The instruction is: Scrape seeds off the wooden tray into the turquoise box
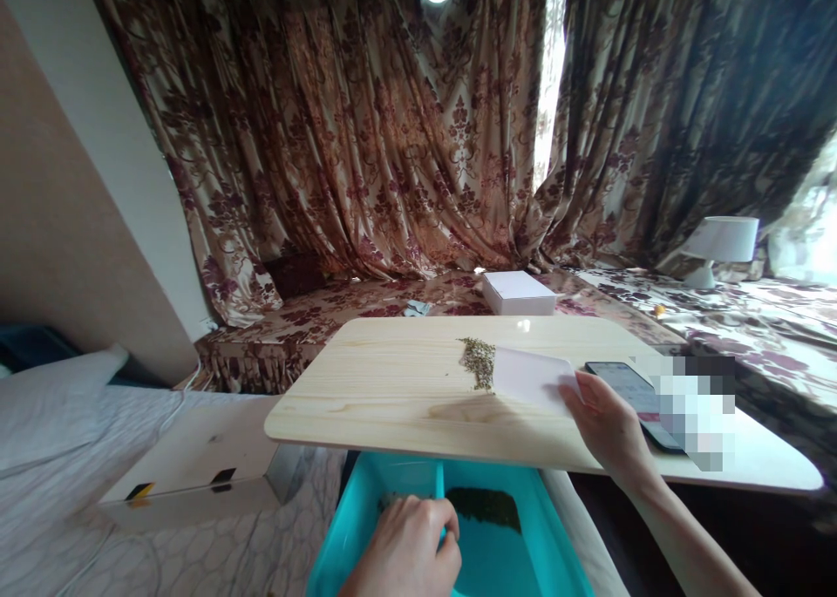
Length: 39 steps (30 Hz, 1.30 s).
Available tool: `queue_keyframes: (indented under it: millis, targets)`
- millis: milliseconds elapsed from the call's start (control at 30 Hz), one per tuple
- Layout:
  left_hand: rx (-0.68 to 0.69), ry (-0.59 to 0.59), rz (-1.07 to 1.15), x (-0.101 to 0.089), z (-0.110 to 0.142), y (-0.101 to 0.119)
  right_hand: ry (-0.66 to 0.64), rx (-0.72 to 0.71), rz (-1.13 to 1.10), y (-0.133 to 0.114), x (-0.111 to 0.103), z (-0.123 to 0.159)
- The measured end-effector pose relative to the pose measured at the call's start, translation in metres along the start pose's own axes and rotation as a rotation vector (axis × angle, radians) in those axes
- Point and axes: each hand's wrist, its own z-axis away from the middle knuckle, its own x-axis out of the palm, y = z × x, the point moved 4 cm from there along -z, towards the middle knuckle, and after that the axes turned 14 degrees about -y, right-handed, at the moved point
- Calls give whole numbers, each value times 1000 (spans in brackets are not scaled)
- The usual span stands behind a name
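Note:
My right hand point(608, 423) grips a thin white card point(533, 375) between thumb and fingers. The card's far edge meets a small heap of greenish grains point(480, 366) on the pale wooden tabletop point(366, 370). My left hand point(411, 540) is over the divided teal bin point(549, 510), curled with thumb and fingers close together near the divider. Whatever its fingertips hold, if anything, is hidden. Dark green grains point(487, 508) lie in the bin's right compartment, and a few small bits show in the left one beside my fingers.
A phone point(631, 396) lies on the tabletop right of my right hand, next to a blurred-out patch. Behind the table stands a white box point(520, 292). A large white carton point(196, 457) rests on the bed at left. A lamp point(723, 244) stands far right.

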Motion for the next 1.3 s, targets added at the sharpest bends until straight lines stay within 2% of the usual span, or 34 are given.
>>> queue_keyframes:
  millis: [133,533,933,1300]
  targets:
    - [9,1,3,-1,0,0,-36,24,-66,0,2,1]
    - [5,13,14,-1,1,1,-30,28,-7,-3,-1,4]
    - [4,-26,-23,-3,-4,2,-47,-49,-58,-6,-1,9]
    - [-2,-16,-6,-2,-3,-1,-48,-1,-135,-11,2,14]
